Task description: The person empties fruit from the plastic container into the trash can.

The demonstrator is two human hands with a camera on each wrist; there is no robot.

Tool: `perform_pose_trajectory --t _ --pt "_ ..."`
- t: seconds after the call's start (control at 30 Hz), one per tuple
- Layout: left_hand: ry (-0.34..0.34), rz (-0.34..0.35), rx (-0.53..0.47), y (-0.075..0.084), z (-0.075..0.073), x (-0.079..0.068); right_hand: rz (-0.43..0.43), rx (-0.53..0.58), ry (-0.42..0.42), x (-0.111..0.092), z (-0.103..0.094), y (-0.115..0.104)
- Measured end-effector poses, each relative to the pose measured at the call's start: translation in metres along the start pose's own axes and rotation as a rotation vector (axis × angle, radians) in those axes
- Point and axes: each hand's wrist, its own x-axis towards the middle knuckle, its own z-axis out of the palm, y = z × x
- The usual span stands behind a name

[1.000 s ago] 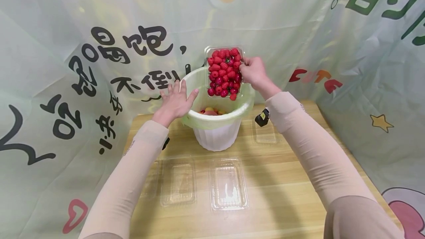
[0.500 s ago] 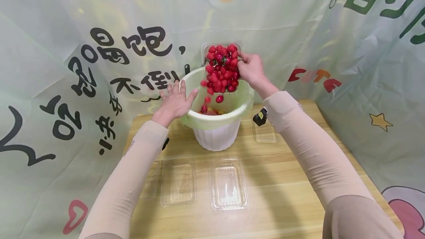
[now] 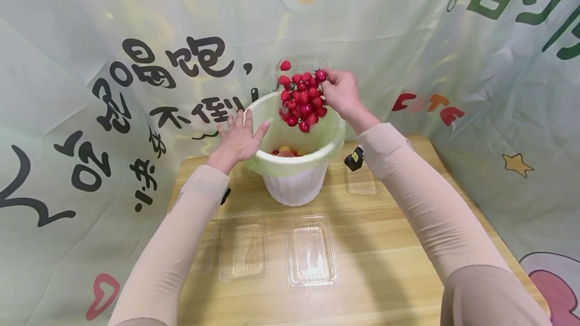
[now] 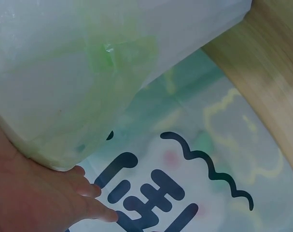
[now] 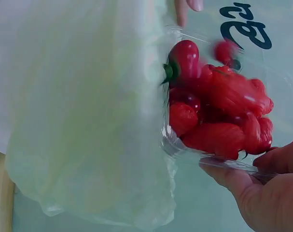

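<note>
My right hand (image 3: 343,92) pinches the side rim of a clear plastic box (image 3: 280,67), tilted over the mouth of a white bin (image 3: 294,185). Raspberries and glossy, round red fruits (image 3: 304,99) bunch toward its lower end, some tumbling over the edge. In the right wrist view, thumb and fingers of the right hand (image 5: 272,188) grip the box edge, and one red fruit (image 5: 185,58) shows a green stem. Fingers spread, my left hand (image 3: 240,137) rests against the bin's left rim. The left wrist view shows the left hand (image 4: 35,193) beside the bin wall.
A pale green bag (image 3: 328,135) lines the bin, with red and yellow fruit (image 3: 286,152) at the bottom. Several clear plastic boxes lie on the wooden table, including a front one (image 3: 312,250) and one at right (image 3: 360,180). Printed cloth (image 3: 385,29) hangs behind.
The box has tilted further, and the fruits have slid down, leaving its upper end mostly bare. Some fruits have dropped into the bin. My left hand stays in place.
</note>
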Motion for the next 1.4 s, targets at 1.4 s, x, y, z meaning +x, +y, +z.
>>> perform_pose_trajectory --t 1.4 --pt "0.0 -0.001 -0.028 -0.001 0.0009 -0.0005 -0.148 -0.008 0.061 -0.0038 -0.0009 0.0021"
